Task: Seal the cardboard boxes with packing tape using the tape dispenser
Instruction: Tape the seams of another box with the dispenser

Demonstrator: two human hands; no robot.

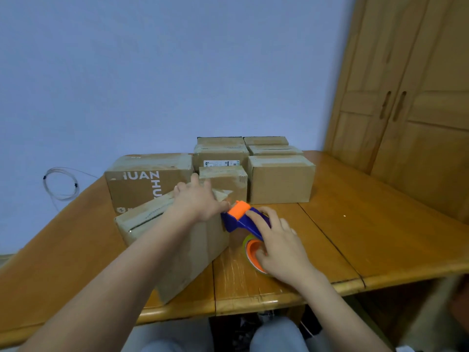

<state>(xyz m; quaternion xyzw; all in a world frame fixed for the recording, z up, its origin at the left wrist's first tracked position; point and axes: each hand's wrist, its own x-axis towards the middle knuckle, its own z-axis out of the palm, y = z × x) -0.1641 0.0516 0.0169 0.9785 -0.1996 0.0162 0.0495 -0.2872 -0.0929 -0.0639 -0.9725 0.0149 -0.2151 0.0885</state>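
A cardboard box (182,252) lies at an angle on the near part of the wooden table (368,224), its top seam still dark and open along the left part. My left hand (196,200) rests flat on the box's far right top, fingers spread. My right hand (280,246) grips the blue and orange tape dispenser (239,215), whose orange roller meets the box's upper right edge. The tape roll hangs below my palm, partly hidden.
Several closed cardboard boxes (280,181) stand in a group at the back of the table, with a larger printed box (147,181) to the left. A wooden wardrobe (411,102) fills the right side. A coiled cable (59,184) hangs on the wall at left.
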